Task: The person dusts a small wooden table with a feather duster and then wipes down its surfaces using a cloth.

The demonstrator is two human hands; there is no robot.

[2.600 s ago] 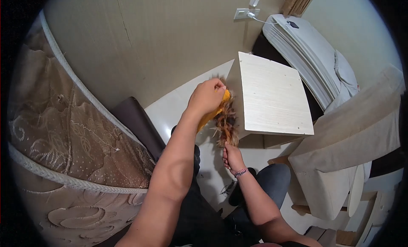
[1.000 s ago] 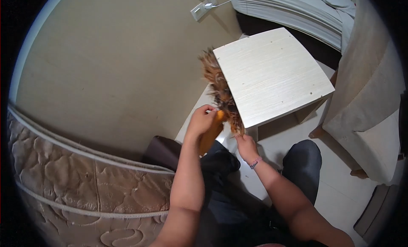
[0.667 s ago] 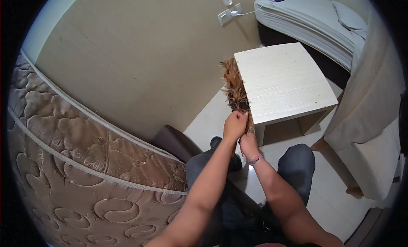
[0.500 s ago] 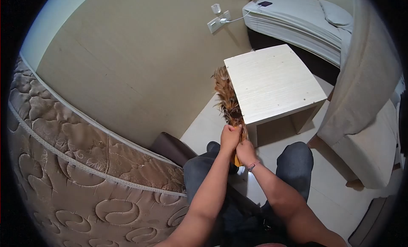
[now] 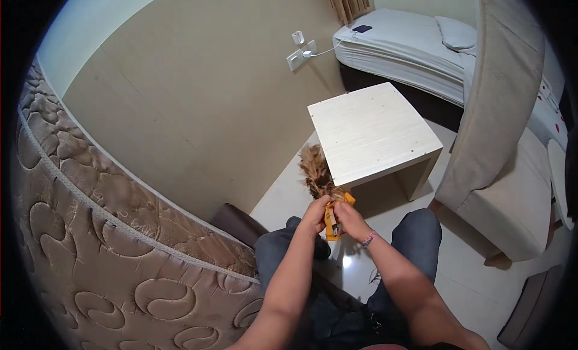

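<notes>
A brown feather duster points away from me between the wall and the low wooden table, close to the table's left side. Around its near end is a yellow piece, cloth or plastic, I cannot tell which. My left hand is closed around the duster's near end. My right hand, with a bracelet at the wrist, grips the yellow piece just beside it. Both hands are above the floor, between my knees, and partly hide the handle.
A patterned mattress stands along the left. At right is a beige upholstered chair. Behind the table lies a bed with a white sheet and a phone. A charger cable runs from the wall socket.
My view has shifted, so the table sits lower in it. The duster's feathers appear shorter and nearer my hands. My hands have moved slightly apart, and more of the yellow piece shows.
</notes>
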